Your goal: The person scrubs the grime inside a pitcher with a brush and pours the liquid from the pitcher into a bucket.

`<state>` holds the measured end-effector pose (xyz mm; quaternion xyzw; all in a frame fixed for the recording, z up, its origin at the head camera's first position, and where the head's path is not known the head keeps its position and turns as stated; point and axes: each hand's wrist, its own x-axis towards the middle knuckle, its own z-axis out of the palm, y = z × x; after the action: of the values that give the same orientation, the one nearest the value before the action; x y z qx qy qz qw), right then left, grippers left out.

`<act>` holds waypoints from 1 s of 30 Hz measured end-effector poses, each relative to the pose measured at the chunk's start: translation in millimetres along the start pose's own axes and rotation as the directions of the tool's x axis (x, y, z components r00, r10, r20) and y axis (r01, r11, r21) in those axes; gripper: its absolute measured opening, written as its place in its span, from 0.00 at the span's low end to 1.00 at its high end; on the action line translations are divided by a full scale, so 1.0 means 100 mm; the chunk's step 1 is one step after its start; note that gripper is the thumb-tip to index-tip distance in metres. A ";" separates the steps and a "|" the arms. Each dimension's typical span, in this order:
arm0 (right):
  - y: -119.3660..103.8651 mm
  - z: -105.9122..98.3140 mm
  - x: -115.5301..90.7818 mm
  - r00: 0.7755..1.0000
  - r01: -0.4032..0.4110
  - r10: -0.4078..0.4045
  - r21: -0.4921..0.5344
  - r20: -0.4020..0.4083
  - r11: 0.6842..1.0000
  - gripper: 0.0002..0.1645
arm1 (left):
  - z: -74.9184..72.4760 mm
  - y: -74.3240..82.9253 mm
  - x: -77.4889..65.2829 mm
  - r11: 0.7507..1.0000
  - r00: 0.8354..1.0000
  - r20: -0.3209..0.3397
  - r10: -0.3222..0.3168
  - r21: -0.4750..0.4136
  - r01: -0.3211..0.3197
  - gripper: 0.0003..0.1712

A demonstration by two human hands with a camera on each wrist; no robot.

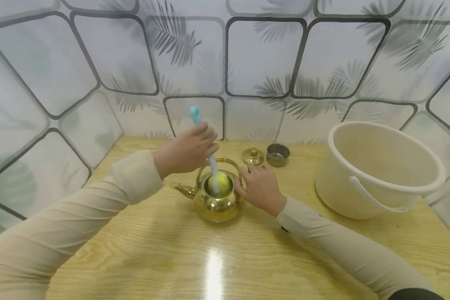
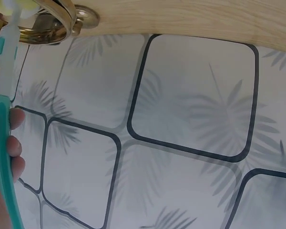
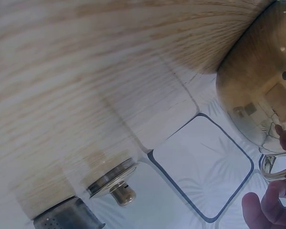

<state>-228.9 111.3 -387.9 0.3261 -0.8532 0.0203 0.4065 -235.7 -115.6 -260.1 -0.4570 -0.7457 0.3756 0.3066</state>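
My left hand point(image 1: 190, 149) grips the blue-and-white handle point(image 2: 1, 129) of a sponge brush, which stands steeply tilted over a golden kettle point(image 1: 216, 208). Its yellow-green sponge head point(image 1: 223, 182) sits inside the kettle's round opening, the lower part hidden by the rim. On the kettle's right side, my right hand point(image 1: 261, 185) holds the base of the arched handle point(image 3: 269, 169), thumb against the kettle and fingers curled in the right wrist view. The spout point(image 1: 185, 190) points left.
Behind the kettle lie its golden lid point(image 1: 253, 156), knob up, and a perforated metal strainer cup point(image 1: 278, 155). A large cream bucket point(image 1: 354, 196) with a white handle stands at the right. The wooden table point(image 1: 180, 258) meets a patterned wall point(image 1: 262, 58) at the back.
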 end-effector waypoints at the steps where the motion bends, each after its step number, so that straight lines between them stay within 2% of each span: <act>1: 0.00 0.00 0.00 1.000 0.001 -0.001 -0.002 -0.005 1.000 0.11 | 0.00 0.01 0.01 1.000 1.000 -0.008 0.006 0.005 -0.006 0.29; 7: 0.00 0.00 0.00 1.000 0.007 -0.008 -0.015 -0.029 1.000 0.11 | 0.00 0.02 0.04 0.999 1.000 -0.023 0.020 0.027 -0.019 0.29; 17: 0.00 0.01 0.01 1.000 -0.007 0.007 -0.039 -0.002 0.999 0.13 | -0.03 0.04 0.00 0.999 1.000 -0.004 0.012 0.031 -0.012 0.29; 24: 0.01 0.02 0.01 1.000 -0.007 0.007 -0.046 -0.003 0.999 0.13 | -0.03 0.04 0.01 1.000 0.998 -0.054 0.015 0.011 -0.014 0.29; 30: 0.00 0.02 0.03 1.000 -0.012 0.013 -0.043 0.014 0.999 0.14 | -0.03 0.05 0.00 0.999 0.997 -0.080 0.013 0.032 -0.011 0.29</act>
<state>-231.8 109.5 -387.3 0.3122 -0.8583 0.0021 0.4073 -231.0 -113.7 -262.8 -0.4713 -0.7241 0.3704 0.3410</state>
